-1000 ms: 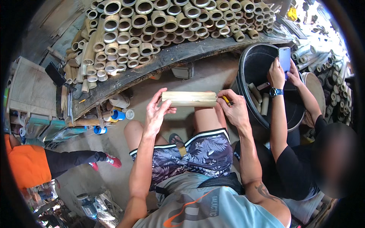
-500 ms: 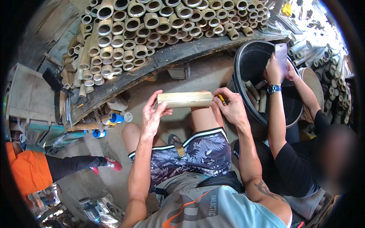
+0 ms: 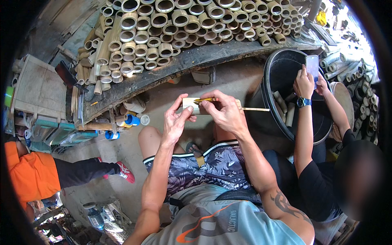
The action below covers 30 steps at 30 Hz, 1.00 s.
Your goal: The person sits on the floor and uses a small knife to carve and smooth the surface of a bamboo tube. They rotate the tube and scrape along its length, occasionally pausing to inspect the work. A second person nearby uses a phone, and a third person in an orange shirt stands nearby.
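You're holding a short bamboo piece roughly level, out ahead of your lap. Your left hand is pinching its left end, thumb on the near side. Your right hand is gripping a thin yellow-and-dark tool between thumb and fingers and covering much of the bamboo's right part. The tool's tip is pointing left over the upper face — touching or just above, can't tell. A thin pale strip is poking out to the right past that hand; its inner end is hidden.

Progress, judging only: the piece is showing a short, straight-ended shape, so cutting to length looks done. The tool work is looking under way, not finished; any mark on the face is too small to read, so how much is left can't be told.

Room: the bench is running across ahead, well apart from your hands, carrying stacked tubes. Floor is showing between, giving you space forward and left. The right is looking tighter — the strip is reaching toward the black tub, contact unclear, and a co-worker's hands are holding a phone there.
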Available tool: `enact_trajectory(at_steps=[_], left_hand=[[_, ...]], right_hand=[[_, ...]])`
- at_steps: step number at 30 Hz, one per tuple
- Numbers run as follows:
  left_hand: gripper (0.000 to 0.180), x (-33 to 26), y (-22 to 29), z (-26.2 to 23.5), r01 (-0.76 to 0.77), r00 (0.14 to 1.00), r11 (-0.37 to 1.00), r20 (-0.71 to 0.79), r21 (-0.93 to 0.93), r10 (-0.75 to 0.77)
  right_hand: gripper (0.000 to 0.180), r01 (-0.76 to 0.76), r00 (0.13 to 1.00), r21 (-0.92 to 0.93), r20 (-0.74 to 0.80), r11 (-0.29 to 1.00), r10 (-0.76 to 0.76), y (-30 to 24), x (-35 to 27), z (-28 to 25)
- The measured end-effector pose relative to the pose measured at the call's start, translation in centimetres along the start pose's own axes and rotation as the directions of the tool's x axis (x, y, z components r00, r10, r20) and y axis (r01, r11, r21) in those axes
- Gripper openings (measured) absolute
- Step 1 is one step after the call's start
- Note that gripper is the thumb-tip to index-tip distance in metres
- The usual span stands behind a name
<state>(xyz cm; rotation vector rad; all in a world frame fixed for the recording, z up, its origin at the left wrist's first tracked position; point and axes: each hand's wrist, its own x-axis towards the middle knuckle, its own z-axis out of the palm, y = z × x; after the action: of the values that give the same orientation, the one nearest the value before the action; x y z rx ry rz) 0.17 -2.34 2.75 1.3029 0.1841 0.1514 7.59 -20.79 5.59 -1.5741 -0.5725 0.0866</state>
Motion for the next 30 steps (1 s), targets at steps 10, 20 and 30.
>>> enact_trajectory(at_steps=[10,20,30], left_hand=[[0.049,0.1,0.1,0.2,-0.003,1.000,1.000,-0.015,0.021,0.004],[0.049,0.1,0.1,0.0,0.001,1.000,1.000,-0.015,0.027,-0.001],[0.052,0.3,-0.2,-0.7,0.021,1.000,1.000,-0.011,0.015,-0.021]], right_hand=[[0.007,0.098,0.990,-0.108,-0.093,0.989,-0.108,1.1,0.2,0.4],[0.005,0.145,0.985,-0.110,-0.078,0.983,-0.154,1.2,0.3,0.6],[0.022,-0.063,0.992,0.148,-0.102,0.987,0.079,0.5,0.1,-3.5]])
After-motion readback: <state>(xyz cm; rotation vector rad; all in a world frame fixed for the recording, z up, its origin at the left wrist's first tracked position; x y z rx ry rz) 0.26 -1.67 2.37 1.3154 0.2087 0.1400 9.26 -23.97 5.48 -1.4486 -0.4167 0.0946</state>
